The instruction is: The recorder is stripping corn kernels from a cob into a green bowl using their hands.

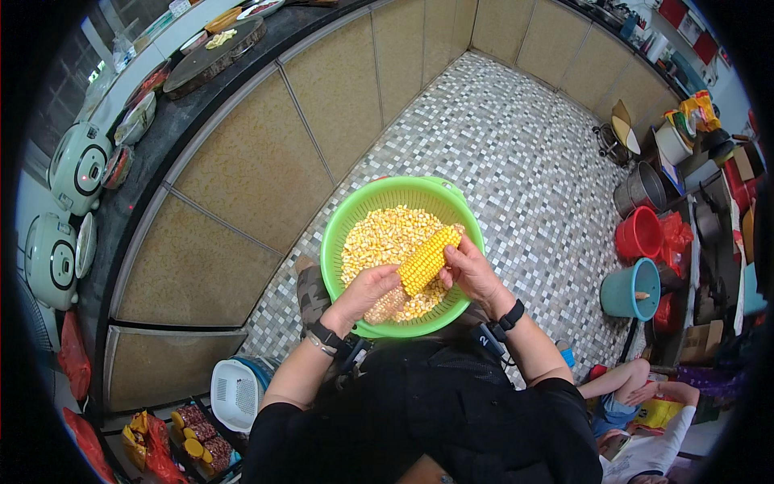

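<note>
A yellow ear of corn [426,261], still dense with kernels, slants above a green plastic colander [332,242]. My left hand [366,291] grips its lower end, thumb on top. Around its upper right side curl the fingers of my right hand [474,271]. A stripped, pale corncob [386,306] shows just below my left fingers; whether that hand also holds it I cannot tell. Loose yellow and whitish kernels [387,236] cover the colander's bottom. The colander rests at my lap, above the tiled floor.
Left runs a dark counter [142,181] with two rice cookers [81,169] and a round chopping board [214,57]. A blue bucket [617,293] and red bucket [638,233] stand right. Another person [644,423] sits at lower right. A white basket [233,396] is at lower left.
</note>
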Demonstrator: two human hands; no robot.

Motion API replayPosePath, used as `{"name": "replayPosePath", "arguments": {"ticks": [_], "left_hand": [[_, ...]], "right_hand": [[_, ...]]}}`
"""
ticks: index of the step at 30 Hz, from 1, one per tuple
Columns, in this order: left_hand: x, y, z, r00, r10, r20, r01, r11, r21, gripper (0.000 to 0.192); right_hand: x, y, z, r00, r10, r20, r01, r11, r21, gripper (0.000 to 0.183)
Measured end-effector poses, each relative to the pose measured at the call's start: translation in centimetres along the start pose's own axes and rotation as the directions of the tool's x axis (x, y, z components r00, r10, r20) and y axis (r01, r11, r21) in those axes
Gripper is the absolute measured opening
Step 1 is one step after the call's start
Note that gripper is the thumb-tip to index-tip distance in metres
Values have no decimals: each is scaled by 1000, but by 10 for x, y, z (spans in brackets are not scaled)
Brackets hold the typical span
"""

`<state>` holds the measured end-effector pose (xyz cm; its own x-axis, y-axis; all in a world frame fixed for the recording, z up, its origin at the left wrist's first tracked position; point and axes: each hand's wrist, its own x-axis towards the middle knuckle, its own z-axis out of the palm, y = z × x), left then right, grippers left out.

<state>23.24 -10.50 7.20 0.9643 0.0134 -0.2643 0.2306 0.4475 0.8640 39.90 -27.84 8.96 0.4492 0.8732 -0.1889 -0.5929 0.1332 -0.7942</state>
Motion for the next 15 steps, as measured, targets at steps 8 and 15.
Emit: {"name": "replayPosePath", "arguments": {"ticks": [8, 15], "left_hand": [[3, -3, 0, 1000, 4, -25, -6, 997, -77, 44], [1, -15, -15, 992, -30, -120, 15, 992, -127, 38]], "right_hand": [[1, 2, -3, 1000, 6, -4, -5, 1000, 12, 49], [0, 1, -2, 1000, 8, -10, -7, 999, 33, 48]]}}
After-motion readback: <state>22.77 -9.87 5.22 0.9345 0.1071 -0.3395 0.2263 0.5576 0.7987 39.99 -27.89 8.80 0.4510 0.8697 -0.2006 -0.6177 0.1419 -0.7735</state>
